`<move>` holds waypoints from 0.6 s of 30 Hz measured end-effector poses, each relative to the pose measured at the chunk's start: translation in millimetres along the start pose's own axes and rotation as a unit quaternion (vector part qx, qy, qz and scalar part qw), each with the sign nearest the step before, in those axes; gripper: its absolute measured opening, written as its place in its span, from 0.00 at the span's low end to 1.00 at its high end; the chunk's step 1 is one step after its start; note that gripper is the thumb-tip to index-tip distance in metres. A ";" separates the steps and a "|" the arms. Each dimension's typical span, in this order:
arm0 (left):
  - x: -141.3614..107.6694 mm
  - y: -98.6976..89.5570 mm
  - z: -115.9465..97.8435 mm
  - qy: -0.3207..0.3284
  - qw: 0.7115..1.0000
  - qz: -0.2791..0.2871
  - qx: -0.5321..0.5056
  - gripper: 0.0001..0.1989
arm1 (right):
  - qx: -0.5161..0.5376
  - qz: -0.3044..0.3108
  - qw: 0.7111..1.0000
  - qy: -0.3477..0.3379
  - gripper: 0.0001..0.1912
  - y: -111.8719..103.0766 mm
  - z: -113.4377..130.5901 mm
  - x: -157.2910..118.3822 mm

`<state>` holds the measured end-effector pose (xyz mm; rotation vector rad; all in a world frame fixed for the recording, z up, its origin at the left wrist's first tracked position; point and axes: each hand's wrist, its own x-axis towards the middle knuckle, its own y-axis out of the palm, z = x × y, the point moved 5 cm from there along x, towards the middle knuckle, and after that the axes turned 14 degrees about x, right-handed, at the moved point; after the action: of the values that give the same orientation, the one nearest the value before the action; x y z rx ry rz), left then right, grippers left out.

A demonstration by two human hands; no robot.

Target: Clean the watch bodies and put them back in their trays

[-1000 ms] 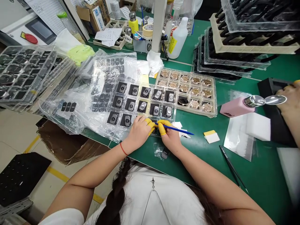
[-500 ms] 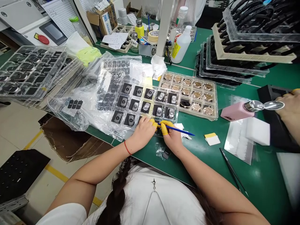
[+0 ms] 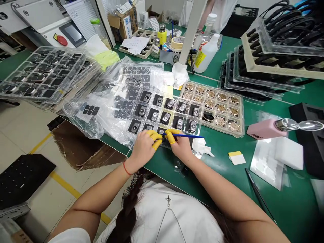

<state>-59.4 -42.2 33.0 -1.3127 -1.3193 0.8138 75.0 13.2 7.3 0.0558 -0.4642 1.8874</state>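
Observation:
Yellow finger cots cover some fingers on both hands. My right hand (image 3: 181, 146) is closed around a slim blue stick (image 3: 189, 136), which points to the right. Beside it, my left hand (image 3: 144, 145) pinches at a small dark thing, mostly hidden by the fingers. Both hands meet over the front row of a clear tray (image 3: 129, 131) of watch bodies (image 3: 165, 117), each in its own compartment on a dark pad. A dark piece and a bit of clear film (image 3: 179, 167) lie partly under my right wrist.
Behind right stands a tray of gold watch parts (image 3: 221, 108). Plastic bags (image 3: 106, 125) and stacked trays (image 3: 43, 76) lie left. Rightward are a pink pump bottle (image 3: 263, 129), white foam (image 3: 290, 152), tweezers (image 3: 259, 194), crumpled tissue (image 3: 202, 147) and stacked strap trays (image 3: 280, 64).
The view has swung, shifting the bench rightward in the picture. My hands have moved left along the tray's front row, and the blue stick now lies more level. The person's hand at far right is gone.

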 end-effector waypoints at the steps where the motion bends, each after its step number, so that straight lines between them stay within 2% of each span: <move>1: 3.3 1.2 7.8 -0.021 1.000 -0.014 0.017 0.10 | -0.015 0.008 1.000 0.000 0.14 4.3 -1.6 2.9; 3: 8.0 9.6 14.6 -0.018 0.999 -0.007 0.045 0.13 | -0.037 0.011 0.999 -0.001 0.15 8.3 -4.2 5.9; 7: 9.6 22.0 14.6 -0.001 0.998 -0.006 0.061 0.13 | -0.065 0.006 0.998 -0.003 0.15 7.9 -6.3 3.5; 18: 10.0 21.0 15.0 0.009 0.998 -0.023 0.052 0.13 | -0.098 -0.001 0.995 0.003 0.15 6.4 -9.6 0.3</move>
<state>-67.0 -26.1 11.8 -1.2015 -1.2714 0.8248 70.8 14.9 -3.4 -0.0790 -0.6438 1.8314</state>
